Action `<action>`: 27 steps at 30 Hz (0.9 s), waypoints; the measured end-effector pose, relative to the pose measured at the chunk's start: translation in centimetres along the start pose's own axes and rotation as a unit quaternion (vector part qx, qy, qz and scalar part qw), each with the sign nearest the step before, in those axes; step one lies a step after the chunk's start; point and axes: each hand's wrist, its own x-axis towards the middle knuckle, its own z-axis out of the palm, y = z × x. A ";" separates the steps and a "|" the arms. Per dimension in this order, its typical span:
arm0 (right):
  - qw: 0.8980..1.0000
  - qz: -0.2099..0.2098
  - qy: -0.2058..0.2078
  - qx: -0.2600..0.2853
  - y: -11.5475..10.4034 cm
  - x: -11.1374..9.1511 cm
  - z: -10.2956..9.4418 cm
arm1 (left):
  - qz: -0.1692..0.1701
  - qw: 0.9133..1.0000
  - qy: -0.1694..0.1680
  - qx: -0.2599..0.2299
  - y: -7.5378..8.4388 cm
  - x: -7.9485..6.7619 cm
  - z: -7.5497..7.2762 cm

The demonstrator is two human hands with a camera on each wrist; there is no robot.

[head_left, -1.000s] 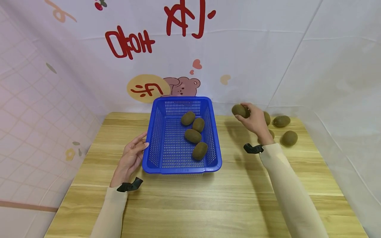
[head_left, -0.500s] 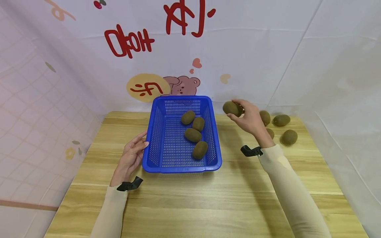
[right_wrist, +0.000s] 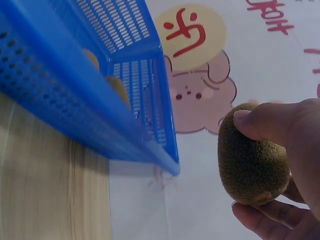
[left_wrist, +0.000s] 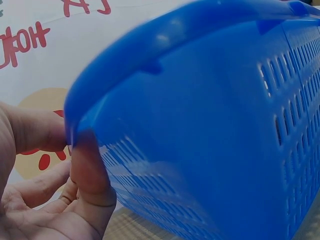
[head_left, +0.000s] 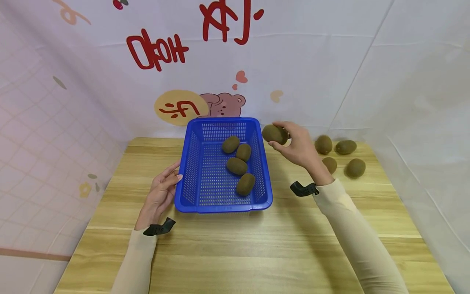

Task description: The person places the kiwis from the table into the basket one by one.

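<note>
A blue plastic basket [head_left: 187, 163] with slotted walls stands on the table, with several brown kiwis [head_left: 236, 166] lying inside toward its right side. At its left wall, my left hand [head_left: 161, 192] pinches the rim between thumb and fingers; the left wrist view shows the fingertips [left_wrist: 90, 165] against the outer wall. My right hand [head_left: 299, 147] grips a fuzzy kiwi [head_left: 272, 134] in the air, just right of the basket's far right corner. Behind that kiwi a second rounded brown shape shows in the head view; I cannot tell whether it is another kiwi.
Several loose kiwis [head_left: 355, 168] lie on the wooden table [head_left: 227, 253] at the back right, beyond my right wrist. A white printed cloth [head_left: 312, 73] hangs behind the table and along both sides.
My right hand has moved left with its kiwi, from near the loose kiwis toward the basket's right rim. My left hand and the basket have hardly moved.
</note>
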 end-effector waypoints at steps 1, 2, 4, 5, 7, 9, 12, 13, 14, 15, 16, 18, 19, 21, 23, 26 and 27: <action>1.000 -0.003 -0.002 0.002 -0.2 0.1 0.1 | 0.000 1.000 0.000 0.000 0.0 0.0 0.0; 1.000 -0.006 -0.004 0.004 -0.5 0.2 0.2 | -0.001 1.000 0.000 0.000 0.0 0.0 0.0; 1.000 -0.011 -0.010 0.009 -0.9 0.3 0.4 | -0.002 1.000 0.001 0.000 0.1 0.0 0.1; 1.000 -0.013 -0.013 0.012 -1.1 0.3 0.5 | -0.003 1.000 0.003 0.000 0.1 0.0 0.1; 1.000 -0.016 -0.021 0.018 -1.6 0.4 0.7 | -0.006 1.000 0.007 0.002 0.2 0.0 0.1; 0.999 -0.018 -0.029 0.024 -2.0 0.5 1.0 | -0.008 1.000 0.011 0.002 0.2 0.0 0.1; 0.998 -0.022 -0.044 0.031 -2.7 0.6 1.4 | -0.011 1.000 0.016 0.003 0.2 0.1 0.1; 0.998 -0.025 -0.049 0.033 -3.0 0.6 1.6 | -0.012 1.000 0.017 0.003 0.2 0.1 0.1; 0.998 -0.029 -0.054 0.035 -3.2 0.7 1.8 | -0.013 1.000 0.016 0.000 0.2 0.1 0.1; 0.997 -0.034 -0.058 0.038 -3.4 0.7 2.0 | -0.013 1.000 0.018 0.001 0.2 0.1 0.2; 0.996 -0.039 -0.062 0.041 -3.6 0.7 2.2 | -0.013 1.000 0.019 0.000 0.2 0.1 0.2; 0.995 -0.052 -0.069 0.045 -4.0 0.7 2.7 | -0.013 1.000 0.019 -0.001 0.2 0.1 0.2; 0.995 -0.058 -0.072 0.047 -4.2 0.7 2.9 | -0.013 1.000 0.019 -0.001 0.2 0.1 0.3; 0.993 -0.067 -0.078 0.048 -4.6 0.7 3.3 | -0.013 1.000 0.019 -0.002 0.3 0.1 0.3; 0.992 -0.073 -0.087 0.048 -5.0 0.7 3.7 | -0.013 1.000 0.014 -0.006 0.3 0.0 0.3; 0.991 -0.074 -0.106 0.045 -5.6 0.7 4.3 | -0.012 1.000 0.006 -0.011 0.3 0.0 0.3; 0.990 -0.074 -0.113 0.044 -5.8 0.7 4.5 | -0.012 1.000 0.006 -0.011 0.3 0.0 0.3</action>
